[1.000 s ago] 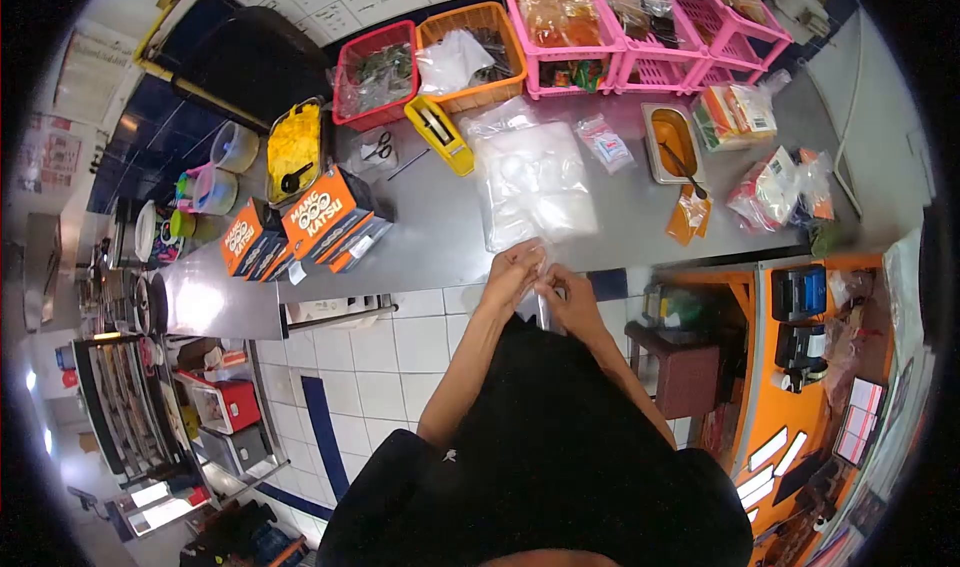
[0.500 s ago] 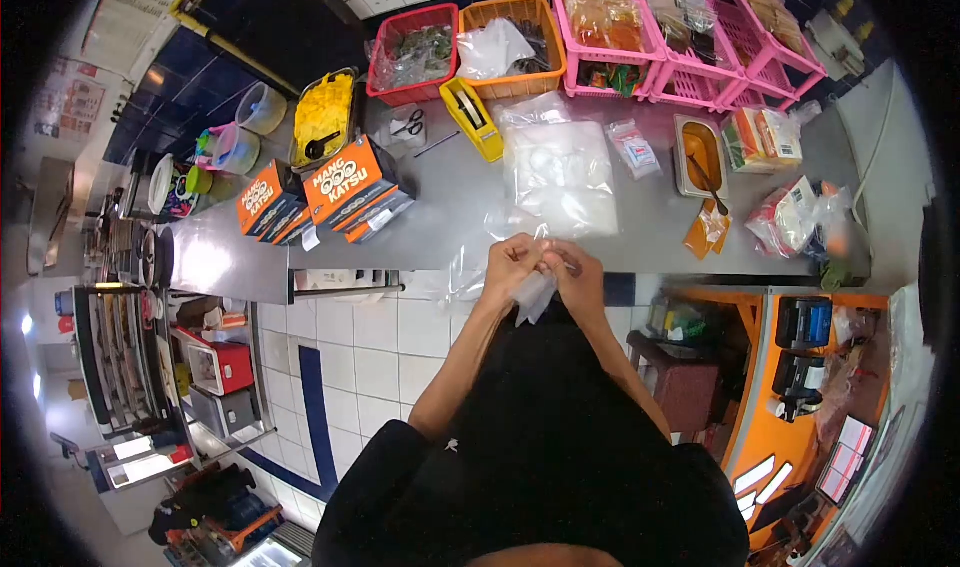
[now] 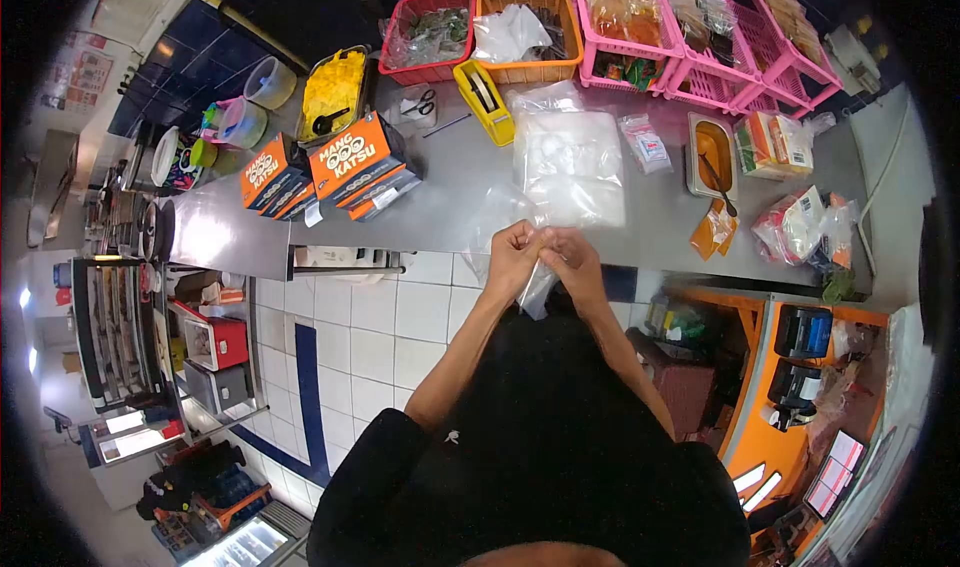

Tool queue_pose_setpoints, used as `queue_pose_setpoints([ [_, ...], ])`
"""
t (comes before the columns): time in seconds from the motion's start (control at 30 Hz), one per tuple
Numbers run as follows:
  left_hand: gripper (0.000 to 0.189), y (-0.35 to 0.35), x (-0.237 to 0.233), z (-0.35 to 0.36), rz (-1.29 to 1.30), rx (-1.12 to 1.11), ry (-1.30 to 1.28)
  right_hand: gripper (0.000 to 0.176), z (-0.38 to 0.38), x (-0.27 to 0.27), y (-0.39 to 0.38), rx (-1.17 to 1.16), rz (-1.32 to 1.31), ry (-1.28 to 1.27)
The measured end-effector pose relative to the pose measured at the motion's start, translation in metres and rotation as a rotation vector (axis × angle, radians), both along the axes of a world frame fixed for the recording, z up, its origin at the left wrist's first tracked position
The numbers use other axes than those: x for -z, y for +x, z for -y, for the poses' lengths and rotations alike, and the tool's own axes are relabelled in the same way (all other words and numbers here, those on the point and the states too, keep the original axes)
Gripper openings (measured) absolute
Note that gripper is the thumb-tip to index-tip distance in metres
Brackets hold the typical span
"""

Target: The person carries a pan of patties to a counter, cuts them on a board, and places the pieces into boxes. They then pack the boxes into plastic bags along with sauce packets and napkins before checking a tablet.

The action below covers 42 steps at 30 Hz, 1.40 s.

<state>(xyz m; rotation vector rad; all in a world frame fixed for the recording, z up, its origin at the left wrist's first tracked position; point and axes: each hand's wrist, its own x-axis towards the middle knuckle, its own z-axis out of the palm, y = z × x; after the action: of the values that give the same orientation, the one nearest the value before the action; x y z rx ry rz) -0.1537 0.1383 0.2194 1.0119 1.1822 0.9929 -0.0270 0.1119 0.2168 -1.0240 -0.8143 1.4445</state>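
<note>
My left hand [image 3: 512, 257] and my right hand [image 3: 577, 260] meet at the front edge of the steel table. The fingers of both are pinched on a clear plastic bag [image 3: 536, 295]. Part of the bag hangs down between my wrists, and another thin part spreads out beyond my left hand. Just past my fingertips lies a stack of clear plastic bags [image 3: 570, 172]. A yellow tape dispenser [image 3: 485, 105] stands at the stack's left, and a small printed packet [image 3: 646, 145] lies to its right.
Orange and black boxes [image 3: 357, 165] stand on the left of the steel table [image 3: 440, 202]. A metal tray of orange sauce [image 3: 711, 157] sits on the right. Along the back are a red basket [image 3: 428, 37], an orange basket [image 3: 528, 32] and pink crates [image 3: 630, 42]. Scissors [image 3: 420, 105] lie near the dispenser.
The view has shifted slightly, so the table's items appear a little further right. Both hands keep their pinch on the plastic bag, and its hanging part has changed shape a little.
</note>
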Motion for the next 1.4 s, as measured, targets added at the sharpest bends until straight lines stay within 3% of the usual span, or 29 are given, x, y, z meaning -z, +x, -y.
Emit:
queue_pose_setpoints([
  [0.1, 0.026, 0.007, -0.012, 0.002, 0.077, -0.022, -0.048, 0.009, -0.006, -0.012, 0.010, 0.029, 0.083, -0.062],
  [0.23, 0.032, 0.007, -0.001, 0.005, 0.084, 0.058, -0.081, 0.008, -0.012, 0.024, 0.011, 0.056, 0.153, 0.012],
  [0.33, 0.039, 0.005, -0.003, 0.011, -0.005, 0.034, 0.136, 0.013, -0.023, 0.043, 0.035, 0.435, 0.108, -0.155],
  [0.37, 0.041, 0.004, -0.003, 0.012, -0.105, 0.024, 0.276, 0.013, -0.022, 0.047, 0.041, 0.439, 0.114, -0.152],
  [0.4, 0.039, 0.011, -0.026, 0.011, -0.173, -0.099, 0.202, 0.015, -0.019, 0.030, 0.042, 0.371, 0.035, -0.211],
  [0.47, 0.037, 0.017, -0.011, 0.005, -0.268, -0.032, 0.288, 0.020, -0.020, 0.024, 0.028, 0.140, -0.019, -0.192],
  [0.5, 0.035, 0.021, -0.010, 0.006, -0.366, 0.035, 0.367, 0.020, -0.018, 0.022, 0.032, 0.143, -0.019, -0.194],
  [0.57, 0.024, 0.005, -0.015, 0.007, -0.361, -0.010, 0.440, 0.022, -0.016, 0.018, 0.052, -0.297, 0.189, -0.028],
  [0.63, 0.019, -0.064, -0.026, -0.003, -0.578, -0.055, 0.492, 0.017, -0.005, 0.053, 0.126, -0.180, 0.412, -0.211],
  [0.7, 0.024, -0.057, -0.057, 0.003, -0.543, -0.089, 0.610, 0.014, -0.004, 0.059, 0.145, -0.173, 0.479, -0.297],
  [0.73, 0.028, -0.041, -0.063, 0.007, -0.460, -0.125, 0.686, 0.010, -0.005, 0.059, 0.127, 0.097, 0.837, -0.075],
  [0.77, 0.032, -0.025, -0.066, 0.011, -0.392, -0.147, 0.698, 0.017, -0.009, 0.057, 0.105, 0.389, 1.175, 0.168],
  [0.8, 0.039, -0.012, -0.072, 0.013, -0.315, -0.176, 0.626, 0.042, -0.015, 0.035, 0.088, 0.506, 1.383, 0.437],
  [0.87, 0.040, 0.003, -0.084, 0.021, -0.316, -0.111, 0.608, 0.042, -0.020, -0.006, 0.045, 0.405, 1.255, 0.608],
  [0.93, 0.033, -0.003, -0.084, 0.023, -0.342, 0.023, 0.552, 0.042, -0.030, 0.003, 0.029, 0.320, 1.111, 0.776],
  [0.97, 0.033, -0.014, -0.082, 0.023, -0.350, 0.007, 0.552, 0.032, -0.035, 0.039, 0.032, 0.268, 1.096, 0.754],
  [1.03, 0.015, -0.046, -0.086, 0.023, -0.745, -0.019, 0.431, 0.022, -0.035, 0.028, 0.031, 0.210, 1.078, 0.737],
  [1.1, 0.013, -0.053, -0.084, 0.025, -0.829, 0.013, 0.319, 0.008, -0.031, -0.007, 0.034, 0.307, 0.528, 0.092],
  [1.17, 0.016, -0.046, -0.045, 0.028, -0.952, -0.044, 0.549, 0.005, -0.027, -0.006, 0.007, 0.356, 0.713, 0.426],
  [1.2, 0.015, -0.045, -0.024, 0.019, -0.910, -0.032, 0.772, 0.009, -0.029, -0.006, -0.004, 0.341, 0.773, 0.561],
  [1.23, 0.015, -0.037, -0.011, 0.019, -0.904, -0.037, 0.774, 0.011, -0.029, 0.001, -0.009, 0.335, 0.805, 0.633],
  [1.27, 0.014, -0.026, 0.001, 0.019, -0.609, -0.175, 0.512, 0.013, -0.029, 0.008, -0.013, 0.329, 0.835, 0.705],
  [1.3, 0.016, -0.014, 0.011, 0.018, -0.310, -0.297, 0.249, 0.020, -0.022, 0.027, -0.018, 0.114, 0.621, 0.447],
  [1.33, 0.026, -0.002, 0.013, 0.014, -0.093, -0.385, 0.155, 0.028, -0.012, 0.036, -0.020, -0.094, 0.399, 0.183],
  [1.4, 0.030, 0.001, 0.002, 0.015, -0.143, -0.430, 0.157, 0.029, 0.004, 0.049, -0.003, -0.153, 0.422, 0.073],
])
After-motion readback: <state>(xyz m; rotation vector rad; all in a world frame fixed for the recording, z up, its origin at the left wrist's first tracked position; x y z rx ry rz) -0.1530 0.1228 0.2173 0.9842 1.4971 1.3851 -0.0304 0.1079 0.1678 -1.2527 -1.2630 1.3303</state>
